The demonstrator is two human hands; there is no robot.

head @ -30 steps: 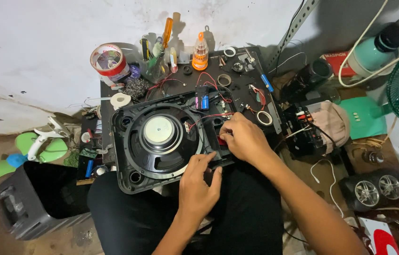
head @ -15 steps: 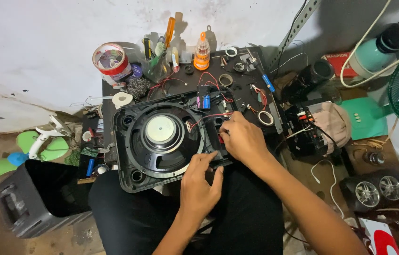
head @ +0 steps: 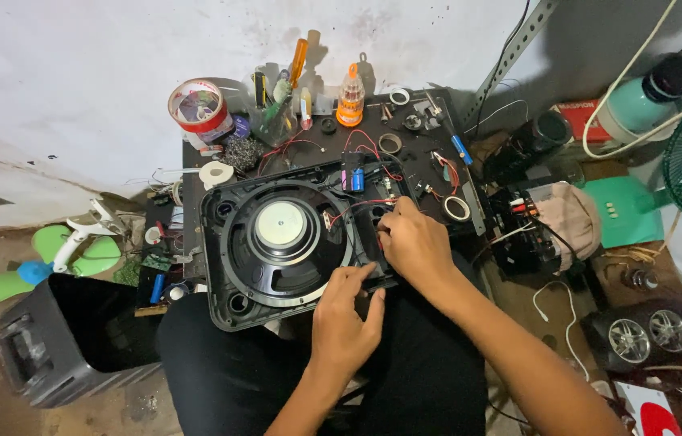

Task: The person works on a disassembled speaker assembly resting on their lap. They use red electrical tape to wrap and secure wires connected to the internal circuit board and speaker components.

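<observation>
My left hand [head: 347, 316] rests fingertips together on the near edge of the black plastic speaker panel with its round cone driver [head: 280, 234], which lies across my lap against the cluttered black workbench [head: 438, 137]. My right hand [head: 411, 240] curls over the panel's right side beside red wires [head: 357, 206]; whether its fingers pinch anything I cannot tell.

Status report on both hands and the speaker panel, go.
Left hand fingertips on speaker panel near edge. Right hand on its right side by the red wires. Nothing blocking.
</observation>
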